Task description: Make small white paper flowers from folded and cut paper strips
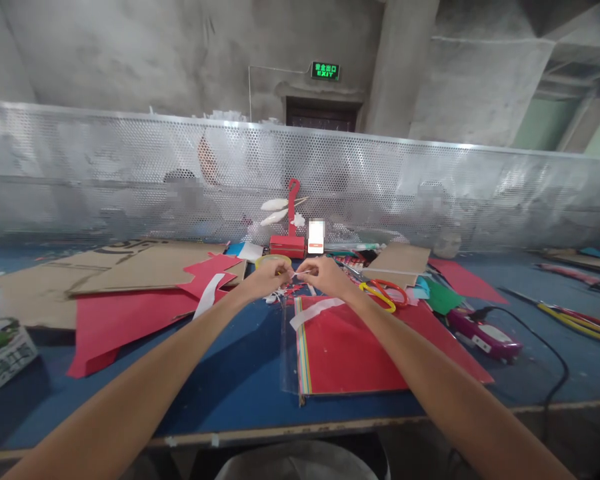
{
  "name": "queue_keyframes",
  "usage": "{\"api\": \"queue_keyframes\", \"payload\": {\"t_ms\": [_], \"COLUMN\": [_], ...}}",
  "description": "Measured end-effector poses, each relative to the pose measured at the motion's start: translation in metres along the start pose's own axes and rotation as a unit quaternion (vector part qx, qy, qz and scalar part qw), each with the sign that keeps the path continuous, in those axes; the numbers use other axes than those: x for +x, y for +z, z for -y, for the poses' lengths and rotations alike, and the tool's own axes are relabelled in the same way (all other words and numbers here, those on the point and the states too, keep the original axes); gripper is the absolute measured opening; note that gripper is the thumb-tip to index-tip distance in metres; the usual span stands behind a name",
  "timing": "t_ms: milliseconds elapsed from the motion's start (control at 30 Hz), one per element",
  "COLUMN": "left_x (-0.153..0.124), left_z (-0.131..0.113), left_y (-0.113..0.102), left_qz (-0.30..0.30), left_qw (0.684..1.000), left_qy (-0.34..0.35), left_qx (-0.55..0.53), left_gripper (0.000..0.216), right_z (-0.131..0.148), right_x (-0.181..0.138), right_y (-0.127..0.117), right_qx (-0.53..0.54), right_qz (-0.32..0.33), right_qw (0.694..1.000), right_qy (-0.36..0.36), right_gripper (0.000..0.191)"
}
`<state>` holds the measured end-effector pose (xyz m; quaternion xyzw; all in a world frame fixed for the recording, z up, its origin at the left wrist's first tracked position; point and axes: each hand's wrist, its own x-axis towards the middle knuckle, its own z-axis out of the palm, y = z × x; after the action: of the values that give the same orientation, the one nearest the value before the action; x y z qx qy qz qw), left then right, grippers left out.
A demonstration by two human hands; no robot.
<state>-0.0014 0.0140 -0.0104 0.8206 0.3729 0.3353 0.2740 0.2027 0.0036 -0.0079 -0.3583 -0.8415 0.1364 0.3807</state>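
My left hand point(272, 279) and my right hand point(327, 275) meet above the middle of the table, fingertips pinched close together. Between them runs a thin whitish strip point(299, 273), too small to tell its material; both hands grip it. Just behind stands a red paper box with a hooked upright point(293, 207) and white petal-like pieces point(274, 217) at its side. A phone with a bright screen point(316, 239) is propped beside it. A yellowish tape roll point(266, 261) lies partly behind my left hand. Small white and red scraps point(276, 295) lie below my fingers.
Red paper sheets in a clear sleeve point(350, 360) lie at front right. Scissors with yellow and red handles point(386, 295), a purple corded device point(485, 335) and pliers-like handles point(575, 319) are farther right. Cardboard point(140, 270), red paper point(130, 320) and a carton point(5, 340) fill the left.
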Motion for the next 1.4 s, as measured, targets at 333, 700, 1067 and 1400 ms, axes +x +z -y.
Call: {"api": "queue_keyframes", "payload": {"t_ms": [333,700,1067,1400], "left_x": [-0.003,-0.003,-0.001,-0.003], "left_z": [-0.011,-0.012,-0.01,-0.011], "left_y": [0.0,-0.004,-0.004,-0.006], "left_qz": [-0.012,-0.011,-0.007,0.013], "left_qw": [0.999,0.999,1.0,0.999], "left_qy": [-0.027,-0.021,0.011,0.047], "left_qx": [-0.026,-0.029,-0.027,0.012], "left_gripper": [0.014,0.014,0.012,0.014], "right_z": [-0.004,-0.005,-0.003,-0.007], "right_x": [0.0,0.003,0.001,0.004], "right_y": [0.001,-0.001,-0.005,-0.003], "right_qx": [-0.043,0.03,-0.056,-0.169], "right_qz": [-0.012,-0.041,-0.058,-0.008], "right_qw": [0.998,0.998,0.996,0.985], "right_qy": [-0.036,-0.026,0.027,0.03], "right_gripper": [0.016,0.013,0.05,0.06]}}
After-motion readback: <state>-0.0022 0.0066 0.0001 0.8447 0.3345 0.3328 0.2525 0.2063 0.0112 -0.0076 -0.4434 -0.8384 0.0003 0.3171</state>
